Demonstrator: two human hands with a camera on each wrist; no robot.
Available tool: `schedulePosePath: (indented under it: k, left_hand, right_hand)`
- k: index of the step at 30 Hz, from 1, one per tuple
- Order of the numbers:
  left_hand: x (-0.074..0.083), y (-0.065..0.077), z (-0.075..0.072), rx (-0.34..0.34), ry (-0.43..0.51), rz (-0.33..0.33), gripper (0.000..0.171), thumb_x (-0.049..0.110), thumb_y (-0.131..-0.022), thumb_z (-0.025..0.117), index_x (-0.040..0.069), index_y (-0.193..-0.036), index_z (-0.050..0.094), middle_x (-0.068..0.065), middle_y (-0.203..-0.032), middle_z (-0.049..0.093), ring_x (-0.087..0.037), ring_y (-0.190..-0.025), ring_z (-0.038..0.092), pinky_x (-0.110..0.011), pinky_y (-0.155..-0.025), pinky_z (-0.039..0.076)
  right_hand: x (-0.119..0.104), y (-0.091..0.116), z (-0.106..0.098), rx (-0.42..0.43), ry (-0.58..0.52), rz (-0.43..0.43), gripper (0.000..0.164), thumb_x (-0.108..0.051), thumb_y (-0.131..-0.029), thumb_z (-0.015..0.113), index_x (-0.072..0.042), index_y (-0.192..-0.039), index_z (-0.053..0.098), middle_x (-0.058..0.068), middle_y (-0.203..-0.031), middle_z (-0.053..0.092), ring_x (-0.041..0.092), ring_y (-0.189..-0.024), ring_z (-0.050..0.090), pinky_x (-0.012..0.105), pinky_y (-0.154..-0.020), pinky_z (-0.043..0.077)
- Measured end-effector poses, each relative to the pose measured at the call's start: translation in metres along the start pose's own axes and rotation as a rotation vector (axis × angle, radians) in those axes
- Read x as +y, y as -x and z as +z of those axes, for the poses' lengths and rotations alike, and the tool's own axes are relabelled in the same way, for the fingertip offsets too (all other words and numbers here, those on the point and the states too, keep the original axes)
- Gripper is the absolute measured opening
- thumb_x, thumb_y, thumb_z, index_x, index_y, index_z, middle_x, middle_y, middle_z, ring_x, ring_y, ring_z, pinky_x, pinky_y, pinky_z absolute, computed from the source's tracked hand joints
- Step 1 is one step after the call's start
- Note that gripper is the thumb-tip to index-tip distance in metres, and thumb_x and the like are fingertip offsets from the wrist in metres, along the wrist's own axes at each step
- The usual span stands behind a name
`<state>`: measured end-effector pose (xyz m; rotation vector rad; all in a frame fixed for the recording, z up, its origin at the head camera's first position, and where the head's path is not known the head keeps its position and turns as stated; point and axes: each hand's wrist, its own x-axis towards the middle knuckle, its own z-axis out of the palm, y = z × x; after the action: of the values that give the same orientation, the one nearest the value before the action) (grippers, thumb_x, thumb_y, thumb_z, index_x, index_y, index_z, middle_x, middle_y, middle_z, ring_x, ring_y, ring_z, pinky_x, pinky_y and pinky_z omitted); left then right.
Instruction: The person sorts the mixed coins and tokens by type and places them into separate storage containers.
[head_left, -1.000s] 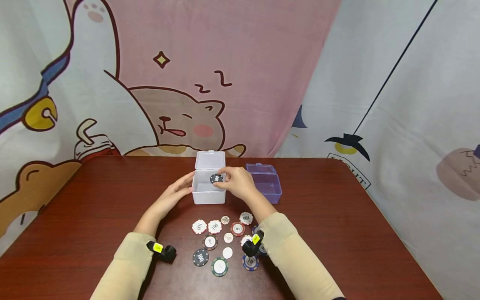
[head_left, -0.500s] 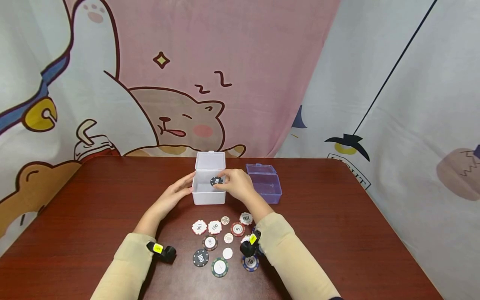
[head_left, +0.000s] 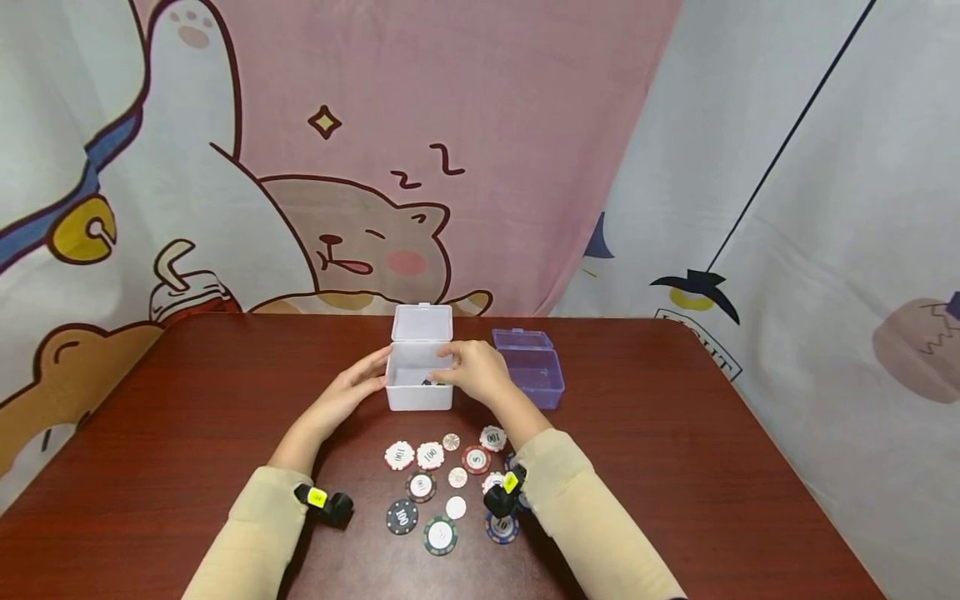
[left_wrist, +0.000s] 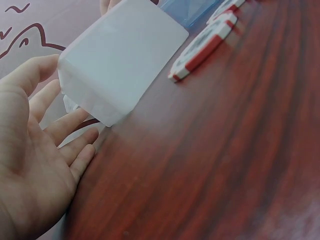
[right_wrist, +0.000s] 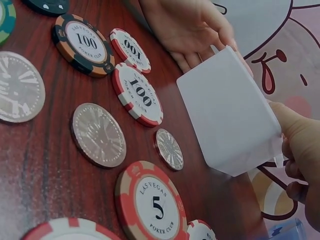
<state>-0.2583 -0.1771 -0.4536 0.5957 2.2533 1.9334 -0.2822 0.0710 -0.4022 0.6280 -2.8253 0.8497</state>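
Note:
A white lidded box stands near the back of the table, its lid raised. My left hand rests its extended fingers against the box's left side; in the left wrist view the fingers are spread beside the wall. Over the box's right edge, my right hand reaches in, thumb and forefinger apart with nothing seen between them. Below the thumb, a dark poker chip shows as a thin sliver inside the box, mostly hidden by the front wall.
A translucent purple box with its lid up stands right of the white one. In front lie several poker chips, among them a red one and a green one, plus metal coins. A printed curtain hangs behind.
Thumb and forefinger of my right hand have parted and let go of the black chip, which has dropped lower inside the white box. My left hand stays at the box.

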Motion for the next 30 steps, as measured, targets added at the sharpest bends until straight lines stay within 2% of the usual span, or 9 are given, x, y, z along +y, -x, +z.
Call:
schedulePosePath:
  k: [9, 21, 30]
  left_hand:
    - [0.000, 0.000, 0.000, -0.005, -0.009, 0.003, 0.054, 0.012, -0.098, 0.053, 0.010, -0.149, 0.035, -0.020, -0.148, 0.036, -0.036, -0.135, 0.032, -0.056, -0.105, 0.022]
    - [0.001, 0.001, -0.001, 0.002, -0.012, -0.015, 0.054, 0.011, -0.098, 0.053, 0.013, -0.149, 0.036, -0.018, -0.148, 0.036, -0.036, -0.135, 0.033, -0.058, -0.106, 0.020]
    - [0.001, 0.001, -0.001, 0.000, -0.022, -0.010, 0.054, 0.017, -0.098, 0.054, 0.013, -0.149, 0.036, -0.018, -0.148, 0.037, -0.036, -0.134, 0.034, -0.059, -0.105, 0.021]
  right_hand:
    - [-0.004, 0.015, -0.007, 0.043, -0.093, -0.090, 0.043, -0.038, -0.078, 0.079, -0.014, -0.112, 0.071, -0.007, -0.058, 0.046, 0.007, -0.049, 0.039, 0.025, -0.048, 0.031]
    - [-0.013, 0.039, -0.011, 0.074, -0.145, -0.245, 0.039, -0.033, -0.075, 0.082, -0.014, -0.108, 0.073, -0.010, -0.067, 0.048, 0.006, -0.058, 0.043, 0.025, -0.054, 0.036]
    - [-0.016, 0.057, -0.008, -0.039, -0.194, -0.283, 0.042, -0.031, -0.075, 0.082, -0.010, -0.110, 0.071, -0.002, -0.079, 0.056, 0.019, -0.067, 0.053, 0.025, -0.058, 0.040]
